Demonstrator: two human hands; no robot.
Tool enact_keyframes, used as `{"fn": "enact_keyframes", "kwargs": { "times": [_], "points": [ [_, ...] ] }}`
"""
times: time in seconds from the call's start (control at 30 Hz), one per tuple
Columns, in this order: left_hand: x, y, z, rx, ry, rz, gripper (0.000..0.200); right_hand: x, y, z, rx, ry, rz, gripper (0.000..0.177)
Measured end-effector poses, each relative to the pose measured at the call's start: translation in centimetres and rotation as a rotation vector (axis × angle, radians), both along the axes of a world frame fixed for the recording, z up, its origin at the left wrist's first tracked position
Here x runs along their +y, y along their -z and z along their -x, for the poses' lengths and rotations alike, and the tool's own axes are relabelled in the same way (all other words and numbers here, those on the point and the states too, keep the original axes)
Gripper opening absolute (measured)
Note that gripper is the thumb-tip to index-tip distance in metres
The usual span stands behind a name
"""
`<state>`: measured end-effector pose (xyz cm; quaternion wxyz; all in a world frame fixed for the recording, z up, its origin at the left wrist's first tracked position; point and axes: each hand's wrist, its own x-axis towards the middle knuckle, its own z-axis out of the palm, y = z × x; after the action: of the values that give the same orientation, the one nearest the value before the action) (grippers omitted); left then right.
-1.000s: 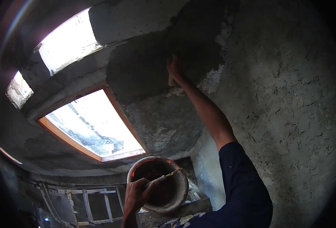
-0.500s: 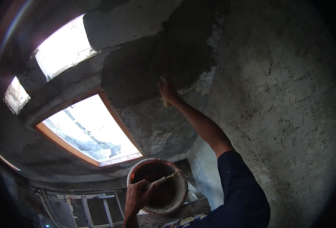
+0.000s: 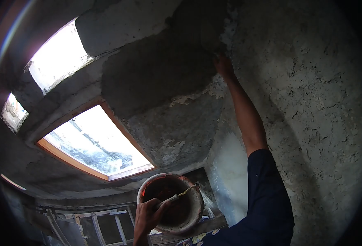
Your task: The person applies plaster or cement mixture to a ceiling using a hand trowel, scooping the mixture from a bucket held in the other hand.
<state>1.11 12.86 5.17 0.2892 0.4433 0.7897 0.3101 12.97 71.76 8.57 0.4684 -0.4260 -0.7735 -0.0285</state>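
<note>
The right hand [image 3: 223, 65] now lies at 1 o'clock, arm at full stretch, against the right-hand border of the dark wet coat [image 3: 156, 74] where it meets the pale, cracked wall [image 3: 312, 123]. One second earlier this hand was on the middle of the coat, closed round a pale-handled tool. Half a second earlier it had dropped to the coat's lower edge, toward 6 o'clock of its present position. The contact point has therefore travelled down and then up and across to the boundary, so the work in hand appears to have passed from the body of the coat to its edge. In the present view the fingers face the wall; how far they are closed, and whether the tool remains in them, cannot be determined. The left hand [image 3: 148, 215], at 6 o'clock, has kept its position throughout. Its fingers are curled over the near rim of the mortar pan [image 3: 198, 205] and pin a thin tool [image 3: 177, 197] across the pan mouth. The pan has stayed low and level, just above a wooden plank [image 3: 189, 231]. A wood-framed window [image 3: 95, 143] sits at 8 o'clock, and a second opening [image 3: 56, 57] at 10 o'clock.
</note>
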Motion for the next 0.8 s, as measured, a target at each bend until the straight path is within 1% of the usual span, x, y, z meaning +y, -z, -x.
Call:
{"fn": "enact_keyframes", "kwargs": {
  "times": [0.03, 0.1, 0.17, 0.23, 0.3, 0.33, 0.4, 0.43, 0.5, 0.53, 0.6, 0.63, 0.7, 0.73, 0.8],
  "points": [
    [0.1, 0.1, 0.0, -0.005, -0.010, 0.011, 0.035, 0.7, 0.4, -0.1, 0.003, -0.001, 0.000, 0.049],
    [0.2, 0.2, 0.0, 0.015, -0.007, 0.040, 0.035, 1.4, 1.7, 0.0, -0.007, 0.039, -0.113, 0.046],
    [0.5, 0.2, -0.1, 0.032, -0.005, 0.063, 0.036, 1.6, 2.8, 0.4, 0.019, 0.028, -0.069, 0.045],
    [0.6, 0.1, -0.3, 0.019, -0.029, 0.039, 0.037, 0.1, 3.2, 0.9, 0.045, 0.022, -0.022, 0.044],
    [0.6, 0.4, -0.2, 0.042, -0.015, 0.049, 0.038, -1.5, 3.1, 1.4, 0.207, -0.078, -0.127, 0.039],
    [0.5, 0.5, -0.1, 0.065, -0.004, 0.052, 0.039, -1.5, 3.6, 1.3, 0.209, -0.074, -0.125, 0.039],
    [0.6, 0.2, -0.2, 0.067, -0.001, 0.049, 0.039, -2.0, 3.8, 1.4, 0.105, -0.032, -0.017, 0.041],
    [0.6, 0.2, -0.4, 0.066, -0.001, 0.045, 0.039, -2.5, 4.0, 1.5, 0.103, -0.031, -0.021, 0.041],
    [0.4, 0.2, -0.5, 0.058, -0.003, 0.021, 0.039, -4.4, 5.1, 1.6, 0.154, 0.075, 0.194, 0.040],
    [0.4, 0.3, -0.5, 0.054, -0.001, 0.000, 0.040, -5.7, 4.7, 1.2, 0.158, 0.078, 0.190, 0.040],
    [0.3, 0.4, -0.3, 0.050, 0.009, 0.003, 0.039, -7.4, 3.9, 0.0, 0.152, 0.034, 0.339, 0.042],
    [0.3, 0.4, -0.3, 0.047, 0.013, 0.007, 0.039, -7.0, 3.9, -0.1, 0.155, 0.037, 0.339, 0.042],
    [0.4, 0.2, -0.4, 0.042, 0.011, 0.007, 0.039, -5.7, 3.6, -0.2, 0.338, -0.074, 0.044, 0.041],
    [0.4, 0.1, -0.5, 0.034, 0.004, 0.007, 0.039, -4.6, 2.9, -0.2, 0.339, -0.072, 0.046, 0.041],
    [0.5, 0.2, -0.6, 0.033, 0.007, -0.004, 0.038, -2.0, 0.9, 0.0, 0.267, -0.071, -0.063, 0.041]
  ]
}}
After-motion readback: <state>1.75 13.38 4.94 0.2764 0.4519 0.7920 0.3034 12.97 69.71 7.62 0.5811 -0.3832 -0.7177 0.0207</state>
